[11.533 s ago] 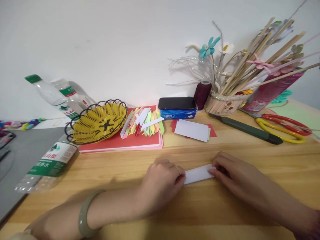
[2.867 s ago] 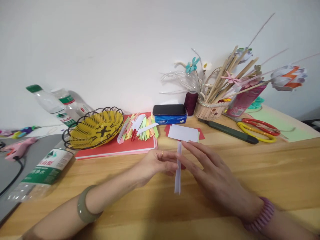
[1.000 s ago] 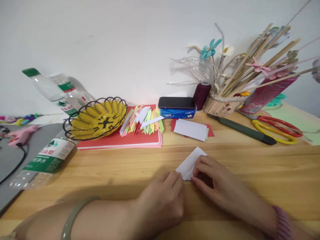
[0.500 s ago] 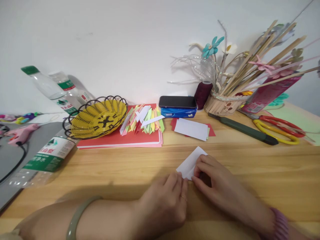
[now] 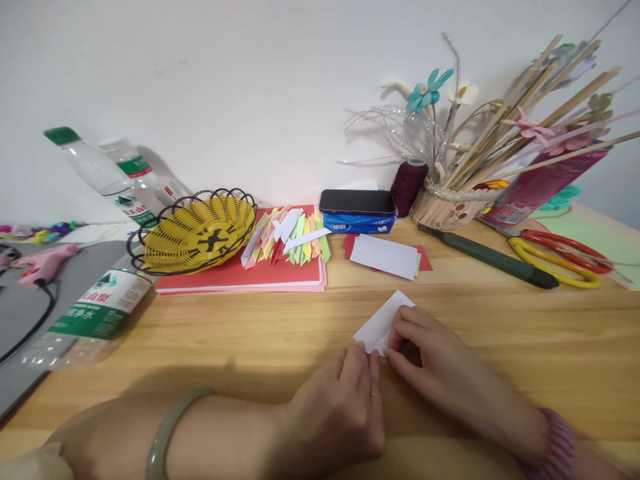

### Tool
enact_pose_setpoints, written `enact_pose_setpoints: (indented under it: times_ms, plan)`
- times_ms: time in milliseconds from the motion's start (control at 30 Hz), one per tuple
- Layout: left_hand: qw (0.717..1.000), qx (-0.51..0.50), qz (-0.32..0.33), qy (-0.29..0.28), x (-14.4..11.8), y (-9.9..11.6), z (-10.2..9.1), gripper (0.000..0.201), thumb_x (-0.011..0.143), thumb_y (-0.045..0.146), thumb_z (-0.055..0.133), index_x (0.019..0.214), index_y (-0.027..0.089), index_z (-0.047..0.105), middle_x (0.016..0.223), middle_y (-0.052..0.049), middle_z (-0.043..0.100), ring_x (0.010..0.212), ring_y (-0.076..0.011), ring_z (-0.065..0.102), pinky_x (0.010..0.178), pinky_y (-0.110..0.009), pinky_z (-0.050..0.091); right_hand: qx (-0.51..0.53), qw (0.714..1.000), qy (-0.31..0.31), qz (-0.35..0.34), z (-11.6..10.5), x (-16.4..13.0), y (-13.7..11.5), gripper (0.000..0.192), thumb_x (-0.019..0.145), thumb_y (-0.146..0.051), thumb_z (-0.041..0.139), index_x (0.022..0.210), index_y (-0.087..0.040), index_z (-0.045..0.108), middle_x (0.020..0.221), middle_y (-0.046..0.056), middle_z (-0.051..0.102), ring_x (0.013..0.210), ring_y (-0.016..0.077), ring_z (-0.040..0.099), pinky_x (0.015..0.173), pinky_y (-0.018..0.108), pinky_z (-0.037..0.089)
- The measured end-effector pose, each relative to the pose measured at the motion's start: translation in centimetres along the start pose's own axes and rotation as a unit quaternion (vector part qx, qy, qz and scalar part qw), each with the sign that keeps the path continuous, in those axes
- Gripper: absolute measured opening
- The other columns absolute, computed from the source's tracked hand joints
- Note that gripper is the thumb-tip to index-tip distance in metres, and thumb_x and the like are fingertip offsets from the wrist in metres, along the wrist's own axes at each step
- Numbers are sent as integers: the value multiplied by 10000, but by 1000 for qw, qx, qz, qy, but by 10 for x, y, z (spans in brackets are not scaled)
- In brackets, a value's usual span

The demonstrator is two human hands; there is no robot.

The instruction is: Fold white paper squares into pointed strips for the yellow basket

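Observation:
A small piece of white paper [image 5: 381, 325] lies at an angle on the wooden table between both hands. My left hand [image 5: 343, 400] has its fingers closed on the paper's lower left edge. On the paper's right side, my right hand [image 5: 435, 357] pinches the edge, its thumb below and its fingers curled over the top. Part of the paper is hidden under the right fingers. Just behind it lies a small stack of cut paper rectangles [image 5: 384, 256], white on top with red and green below.
Folded coloured paper strips [image 5: 295, 237] lie on red sheets [image 5: 240, 283] beside a yellow basket [image 5: 200, 233]. A phone [image 5: 357, 201] rests on a blue packet [image 5: 357, 223]. To the right are a dark green cutter [image 5: 495, 259] and scissors [image 5: 557, 257]. Plastic bottles [image 5: 95, 310] stand left.
My left hand has shifted slightly right and its wrist has turned a little. The right hand keeps its pinch. The whole view has moved slightly.

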State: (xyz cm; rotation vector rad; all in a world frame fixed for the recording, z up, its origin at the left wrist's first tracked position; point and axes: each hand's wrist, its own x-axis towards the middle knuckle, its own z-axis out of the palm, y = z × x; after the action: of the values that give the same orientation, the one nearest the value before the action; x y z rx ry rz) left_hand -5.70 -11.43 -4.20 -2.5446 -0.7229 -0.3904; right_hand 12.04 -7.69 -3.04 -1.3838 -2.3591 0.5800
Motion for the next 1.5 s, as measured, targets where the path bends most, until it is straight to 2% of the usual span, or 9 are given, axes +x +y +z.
enact_pose_setpoints:
  times_ms: [200,433,667,867,1000,1133,1267,1367,1500]
  plan:
    - [1000,19,9,-11,6,-1,-3,281,840,53,382,985,-12,614,927,-170,671,811,-229,642,752,-356,456,-4,1000,-3,-6,0,0,0,194,811,-130,441,631,-200,449,720,32,514,699,174,499,637,323,408]
    - [1000,25,-4,-7,2,2,-2,300,856,71,365,1018,-14,603,960,-157,661,867,-248,624,793,-370,416,2,1000,-25,9,-3,0,-3,195,822,-120,431,642,-197,438,739,35,507,724,180,495,662,339,404]
    - [1000,-6,-18,1,2,-1,-2,232,859,117,408,930,43,616,998,-138,615,921,-247,559,812,-369,398,-33,999,-3,-20,0,-4,1,148,832,-133,434,698,-194,453,766,44,505,731,188,486,657,346,412]
    - [996,-50,-8,-79,3,-10,-5,151,860,155,470,883,103,610,855,-62,554,787,-190,502,651,-307,427,6,1000,-9,-26,-6,-9,4,76,844,-135,426,795,-192,440,832,58,504,742,175,496,639,330,451]
    - [991,-66,5,-118,4,-20,-4,129,856,175,502,917,100,588,811,-53,534,749,-187,486,576,-290,415,25,998,-11,-49,-11,-11,12,148,854,-100,377,879,-191,489,920,70,542,833,161,536,716,313,485]
    - [989,-72,11,-125,8,-36,0,133,868,167,496,960,110,573,794,-51,537,784,-196,492,626,-302,424,-69,984,6,-162,-12,-23,20,263,901,-166,369,1096,-209,539,1092,71,594,1025,173,531,852,334,467]
    - [993,-47,-22,-108,12,-48,4,168,859,160,521,1007,116,585,796,-62,552,827,-210,497,691,-313,432,-238,944,56,-219,-3,-42,12,382,924,-336,361,1197,-126,526,1152,117,613,1022,244,557,810,400,493]
    - [992,-74,-28,-94,12,-48,7,160,861,162,519,992,108,594,862,-73,571,851,-206,504,726,-309,446,-290,932,84,-202,7,-49,-2,487,941,-398,260,1134,-79,573,1118,144,630,965,267,583,735,403,518]
    - [991,-113,-6,-68,9,-42,8,179,874,172,495,1009,93,583,935,-68,597,878,-199,521,776,-317,459,-287,937,117,-159,10,-48,-16,565,946,-418,176,1073,-71,604,986,139,675,856,249,613,664,379,532]
